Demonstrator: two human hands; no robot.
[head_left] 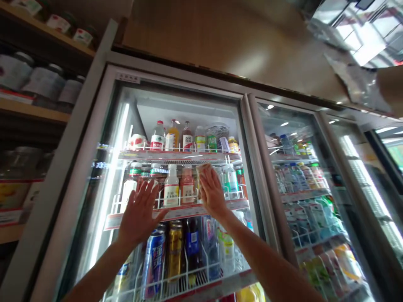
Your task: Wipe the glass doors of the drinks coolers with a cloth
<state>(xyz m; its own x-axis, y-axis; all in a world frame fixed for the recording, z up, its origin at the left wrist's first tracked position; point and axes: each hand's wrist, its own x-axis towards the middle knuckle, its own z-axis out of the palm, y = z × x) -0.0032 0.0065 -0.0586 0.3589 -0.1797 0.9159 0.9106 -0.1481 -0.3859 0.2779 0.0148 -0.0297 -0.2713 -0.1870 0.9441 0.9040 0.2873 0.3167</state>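
My right hand (215, 197) presses a pale, crumpled cloth (202, 169) to the glass door (189, 100) of a drinks fridge, its fingers closed over the cloth. My left hand (137, 218) is raised in front of the same door, palm forward and fingers stretched out, holding nothing; whether it touches the glass I cannot tell. Behind the glass, between my hands, stand a clear-looking bottle (171, 186) and a pinkish bottle (187, 186) on the middle shelf. Below them is a blue can (154, 260) beside a gold can (175, 251).
A metal door frame (262, 180) separates this door from a second glass-doored fridge section (302, 197) with bottles on the right. On the left, wooden shelves (34, 110) carry jars (45, 79). A brown panel (214, 37) runs above the fridge, with crinkled clear plastic (362, 84) at upper right.
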